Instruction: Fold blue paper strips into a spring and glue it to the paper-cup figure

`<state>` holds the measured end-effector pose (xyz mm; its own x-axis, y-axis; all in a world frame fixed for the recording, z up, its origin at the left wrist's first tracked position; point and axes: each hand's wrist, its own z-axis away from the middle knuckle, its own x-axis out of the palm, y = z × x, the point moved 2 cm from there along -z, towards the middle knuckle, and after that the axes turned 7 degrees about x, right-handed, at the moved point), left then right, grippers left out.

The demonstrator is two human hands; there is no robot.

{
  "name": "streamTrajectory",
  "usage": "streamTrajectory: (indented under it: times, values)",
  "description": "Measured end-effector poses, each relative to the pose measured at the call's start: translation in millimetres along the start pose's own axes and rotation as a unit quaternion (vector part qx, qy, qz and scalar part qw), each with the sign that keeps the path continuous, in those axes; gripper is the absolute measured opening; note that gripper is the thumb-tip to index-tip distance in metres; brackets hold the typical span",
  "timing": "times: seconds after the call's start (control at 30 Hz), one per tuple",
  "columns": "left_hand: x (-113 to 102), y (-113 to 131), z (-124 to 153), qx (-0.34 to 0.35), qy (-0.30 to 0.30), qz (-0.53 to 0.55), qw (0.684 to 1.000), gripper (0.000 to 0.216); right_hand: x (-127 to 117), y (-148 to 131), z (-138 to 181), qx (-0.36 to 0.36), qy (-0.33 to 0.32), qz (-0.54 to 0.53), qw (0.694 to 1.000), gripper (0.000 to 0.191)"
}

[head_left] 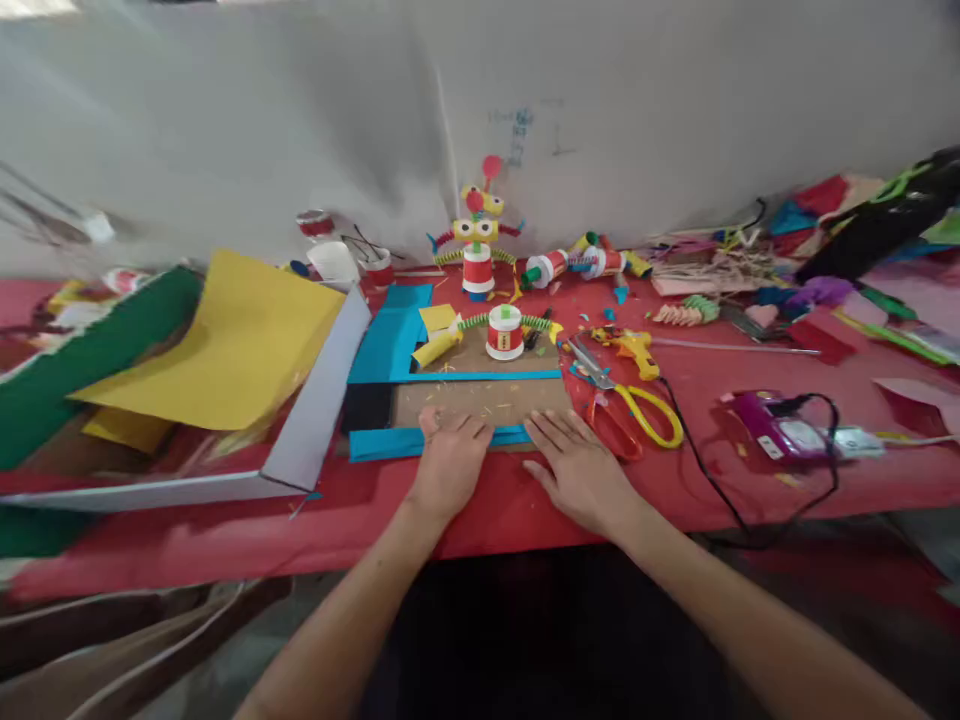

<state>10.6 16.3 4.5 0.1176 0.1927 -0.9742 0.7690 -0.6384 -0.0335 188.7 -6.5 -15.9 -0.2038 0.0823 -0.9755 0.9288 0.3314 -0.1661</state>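
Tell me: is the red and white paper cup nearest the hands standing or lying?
Standing. The cup rests with its wide white rim down on brown cardboard, closed end up.

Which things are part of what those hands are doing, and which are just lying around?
Seems part of the job:
blue paper strip, touched by the left hand and right hand
cardboard beside it

Probably just lying about, as neither hand touches them:
yellow-handled scissors
yellow glue gun
large yellow sheet
purple device
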Motion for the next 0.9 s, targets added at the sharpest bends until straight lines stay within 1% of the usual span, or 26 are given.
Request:
streamTrajectory:
  times: [0.07, 0.17, 0.27, 0.37, 0.57, 0.7, 0.8, 0.9]
  values:
    - [1.5, -0.6, 3.8, 0.002, 0.009, -0.004, 1.0, 0.023, -1.3, 2.5, -1.4, -0.019, 0.001, 0.0, 1.0, 0.048]
    - [3.0, -0.1, 6.2, 0.004, 0.013, -0.01, 1.0, 0.023, -1.4, -1.2, -4.6, -0.024, 0.007, 0.004, 1.0, 0.045]
    - [2.8, 1.1, 4.7, 0.004, 0.006, -0.009, 1.0, 0.023, 2.5, -12.2, -7.2, 0.004, 0.015, 0.005, 1.0, 0.045]
    - [0.4, 1.4, 4.0, 0.013, -0.002, -0.006, 1.0, 0.024, 8.2, -20.3, -7.0, 0.031, 0.013, -0.018, 0.999, 0.046]
    - [-5.0, -7.2, 15.1, 0.052, -0.017, -0.023, 0.998, 0.025, 11.5, -20.4, -5.2, 0.02, 0.003, -0.054, 0.998, 0.044]
    - [-6.7, -21.0, 27.2, 0.041, 0.003, -0.03, 0.999, 0.025, 11.9, -20.2, -6.4, -0.005, -0.007, -0.064, 0.998, 0.047]
    - [-7.3, -28.0, 35.5, 0.026, 0.028, -0.034, 0.999, 0.026, 13.5, -19.7, -7.1, -0.003, -0.019, -0.068, 0.997, 0.048]
    - [-6.6, -32.1, 43.2, 0.021, 0.039, -0.028, 0.999, 0.027, 14.6, -18.8, -7.2, -0.003, -0.019, -0.071, 0.997, 0.048]
